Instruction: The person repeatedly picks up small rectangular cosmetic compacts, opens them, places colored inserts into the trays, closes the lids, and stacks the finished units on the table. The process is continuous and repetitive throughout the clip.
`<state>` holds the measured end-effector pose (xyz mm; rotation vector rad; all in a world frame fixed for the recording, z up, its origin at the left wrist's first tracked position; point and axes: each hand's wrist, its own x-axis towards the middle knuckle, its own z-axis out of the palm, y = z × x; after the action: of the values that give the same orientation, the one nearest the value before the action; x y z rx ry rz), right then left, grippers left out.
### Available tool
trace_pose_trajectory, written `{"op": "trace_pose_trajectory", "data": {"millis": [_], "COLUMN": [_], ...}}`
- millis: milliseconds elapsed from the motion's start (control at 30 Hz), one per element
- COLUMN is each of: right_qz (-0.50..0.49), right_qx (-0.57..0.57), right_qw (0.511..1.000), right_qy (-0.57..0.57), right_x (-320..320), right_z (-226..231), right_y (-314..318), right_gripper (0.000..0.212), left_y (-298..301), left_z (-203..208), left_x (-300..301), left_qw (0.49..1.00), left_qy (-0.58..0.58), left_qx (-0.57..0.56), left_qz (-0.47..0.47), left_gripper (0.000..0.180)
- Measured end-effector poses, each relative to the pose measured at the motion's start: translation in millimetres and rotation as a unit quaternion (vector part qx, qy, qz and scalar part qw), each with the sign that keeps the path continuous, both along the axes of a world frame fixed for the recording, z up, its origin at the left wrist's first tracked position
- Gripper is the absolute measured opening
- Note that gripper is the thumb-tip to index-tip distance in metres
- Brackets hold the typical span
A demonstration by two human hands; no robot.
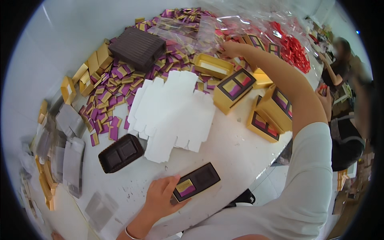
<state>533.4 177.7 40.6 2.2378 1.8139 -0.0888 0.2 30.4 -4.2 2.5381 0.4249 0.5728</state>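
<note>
My left hand (162, 195) grips a small dark two-compartment box (206, 177) at the near edge of the table. One purple-and-gold wrapped piece (185, 188) fills its left compartment; the right one shows bare dark tray. My right arm stretches far across the table, and my right hand (231, 49) is at the heap of wrapped pieces (172, 60), fingers bent down among them. What those fingers hold is too small to make out. Just below that hand lies a gold open box (214, 66). A filled gold box with a dark insert (235, 89) stands nearer.
Flat white cartons (174, 116) lie mid-table, beside stacked dark trays (121, 153). More dark trays (138, 47) sit on the heap. Gold boxes (272, 110) stand at right, clear plastic sleeves (73, 164) at left, red ribbon (295, 52) at the far right. Other people sit beyond the table's right side.
</note>
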Motion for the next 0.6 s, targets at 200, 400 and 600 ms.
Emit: {"op": "trace_pose_trajectory", "data": {"millis": [200, 400, 600], "right_qz": [-0.004, 0.064, 0.021], "right_qx": [0.07, 0.115, 0.143], "right_qw": [0.996, 0.96, 0.861], "right_qy": [-0.048, -0.247, 0.487], "right_x": [11, -5, -187], "right_z": [-16, 56, 110], "right_y": [18, -9, -145], "right_gripper": [0.025, 0.029, 0.027], "left_y": [3, 2, -2], "left_z": [-4, -2, -5], "left_x": [2, 2, 2], "left_qw": [0.998, 0.999, 0.999], "left_qy": [-0.03, -0.041, -0.033], "left_qx": [-0.045, -0.031, -0.004], "left_qz": [-0.012, -0.003, 0.015], "left_gripper": [0.087, 0.085, 0.085]}}
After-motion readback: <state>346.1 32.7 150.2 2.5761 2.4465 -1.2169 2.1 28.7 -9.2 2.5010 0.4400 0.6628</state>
